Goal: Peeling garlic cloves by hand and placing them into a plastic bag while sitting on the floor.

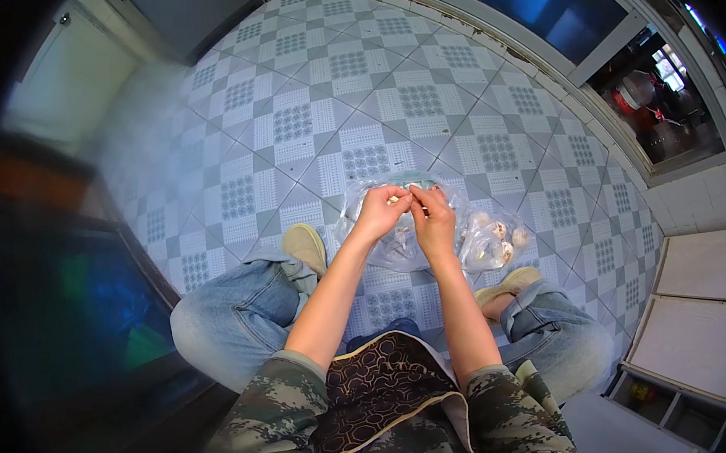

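Note:
Over a clear plastic bag (396,256) spread on the tiled floor, my left hand (385,211) and my right hand (431,212) meet at the fingertips. My left fingers are curled around a small pale piece (393,200), perhaps a garlic clove. My right fingertips pinch close against it; whether they hold a part of it is hidden. Right of the bag lies a second clear plastic bag (481,243) with several whitish bulbs (507,252) that look like garlic. A greenish rim of something shows behind my hands.
My shoes (304,246) and bent knees flank the bags. A patterned apron (387,389) covers my lap. White cabinets (699,342) stand at the lower right, a windowed partition (642,62) at the upper right. A dark glass-fronted unit (90,296) is at the left.

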The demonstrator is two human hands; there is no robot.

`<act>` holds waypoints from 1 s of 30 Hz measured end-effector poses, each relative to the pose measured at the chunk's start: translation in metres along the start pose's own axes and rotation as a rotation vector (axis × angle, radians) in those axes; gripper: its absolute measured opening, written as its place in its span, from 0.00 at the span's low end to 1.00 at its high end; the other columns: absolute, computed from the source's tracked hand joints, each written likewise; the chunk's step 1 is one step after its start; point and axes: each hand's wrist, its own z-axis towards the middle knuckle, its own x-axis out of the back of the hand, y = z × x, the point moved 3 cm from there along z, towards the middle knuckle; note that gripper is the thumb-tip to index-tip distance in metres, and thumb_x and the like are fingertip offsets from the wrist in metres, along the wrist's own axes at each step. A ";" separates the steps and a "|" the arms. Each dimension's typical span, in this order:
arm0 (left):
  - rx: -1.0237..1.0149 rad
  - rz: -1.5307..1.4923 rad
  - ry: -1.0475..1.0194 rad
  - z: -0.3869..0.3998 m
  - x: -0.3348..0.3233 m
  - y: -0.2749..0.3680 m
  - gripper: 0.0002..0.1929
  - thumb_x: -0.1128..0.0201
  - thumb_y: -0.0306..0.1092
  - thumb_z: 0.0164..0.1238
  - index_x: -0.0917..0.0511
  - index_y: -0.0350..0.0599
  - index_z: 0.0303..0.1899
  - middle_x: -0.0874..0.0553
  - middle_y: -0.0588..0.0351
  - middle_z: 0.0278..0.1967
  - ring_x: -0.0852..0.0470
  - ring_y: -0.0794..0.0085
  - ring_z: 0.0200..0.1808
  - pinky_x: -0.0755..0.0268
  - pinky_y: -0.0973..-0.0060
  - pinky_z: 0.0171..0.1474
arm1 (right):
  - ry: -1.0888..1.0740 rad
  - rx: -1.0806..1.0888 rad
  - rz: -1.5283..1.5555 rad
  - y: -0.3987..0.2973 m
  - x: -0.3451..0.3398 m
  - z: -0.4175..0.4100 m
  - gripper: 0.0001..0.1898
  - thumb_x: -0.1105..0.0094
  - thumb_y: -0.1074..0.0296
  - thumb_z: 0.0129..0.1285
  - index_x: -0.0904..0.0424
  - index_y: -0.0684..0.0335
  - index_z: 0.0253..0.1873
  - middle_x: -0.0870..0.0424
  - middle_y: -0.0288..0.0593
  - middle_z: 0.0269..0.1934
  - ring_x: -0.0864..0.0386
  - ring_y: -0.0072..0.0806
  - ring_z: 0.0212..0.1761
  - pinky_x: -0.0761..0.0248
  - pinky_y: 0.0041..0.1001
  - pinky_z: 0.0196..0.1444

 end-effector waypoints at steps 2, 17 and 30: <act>0.008 -0.066 -0.029 -0.001 0.001 -0.001 0.07 0.40 0.30 0.55 0.21 0.36 0.31 0.18 0.57 0.26 0.22 0.79 0.29 0.30 0.80 0.34 | -0.014 -0.075 0.055 0.002 0.001 -0.001 0.07 0.43 0.76 0.51 0.24 0.63 0.37 0.22 0.43 0.30 0.23 0.34 0.31 0.31 0.28 0.32; -0.159 0.449 0.036 -0.007 0.001 0.016 0.07 0.41 0.32 0.54 0.22 0.38 0.29 0.19 0.53 0.23 0.22 0.73 0.26 0.31 0.75 0.31 | -0.011 -0.043 0.013 -0.002 0.010 -0.001 0.08 0.41 0.75 0.48 0.23 0.60 0.36 0.21 0.39 0.30 0.23 0.34 0.31 0.30 0.27 0.32; -0.349 0.564 0.122 -0.018 -0.009 0.036 0.07 0.45 0.32 0.53 0.24 0.38 0.26 0.21 0.44 0.26 0.22 0.52 0.30 0.31 0.63 0.34 | 0.026 -0.004 0.108 -0.005 0.018 -0.003 0.08 0.41 0.77 0.50 0.22 0.64 0.37 0.21 0.40 0.28 0.22 0.28 0.30 0.30 0.23 0.31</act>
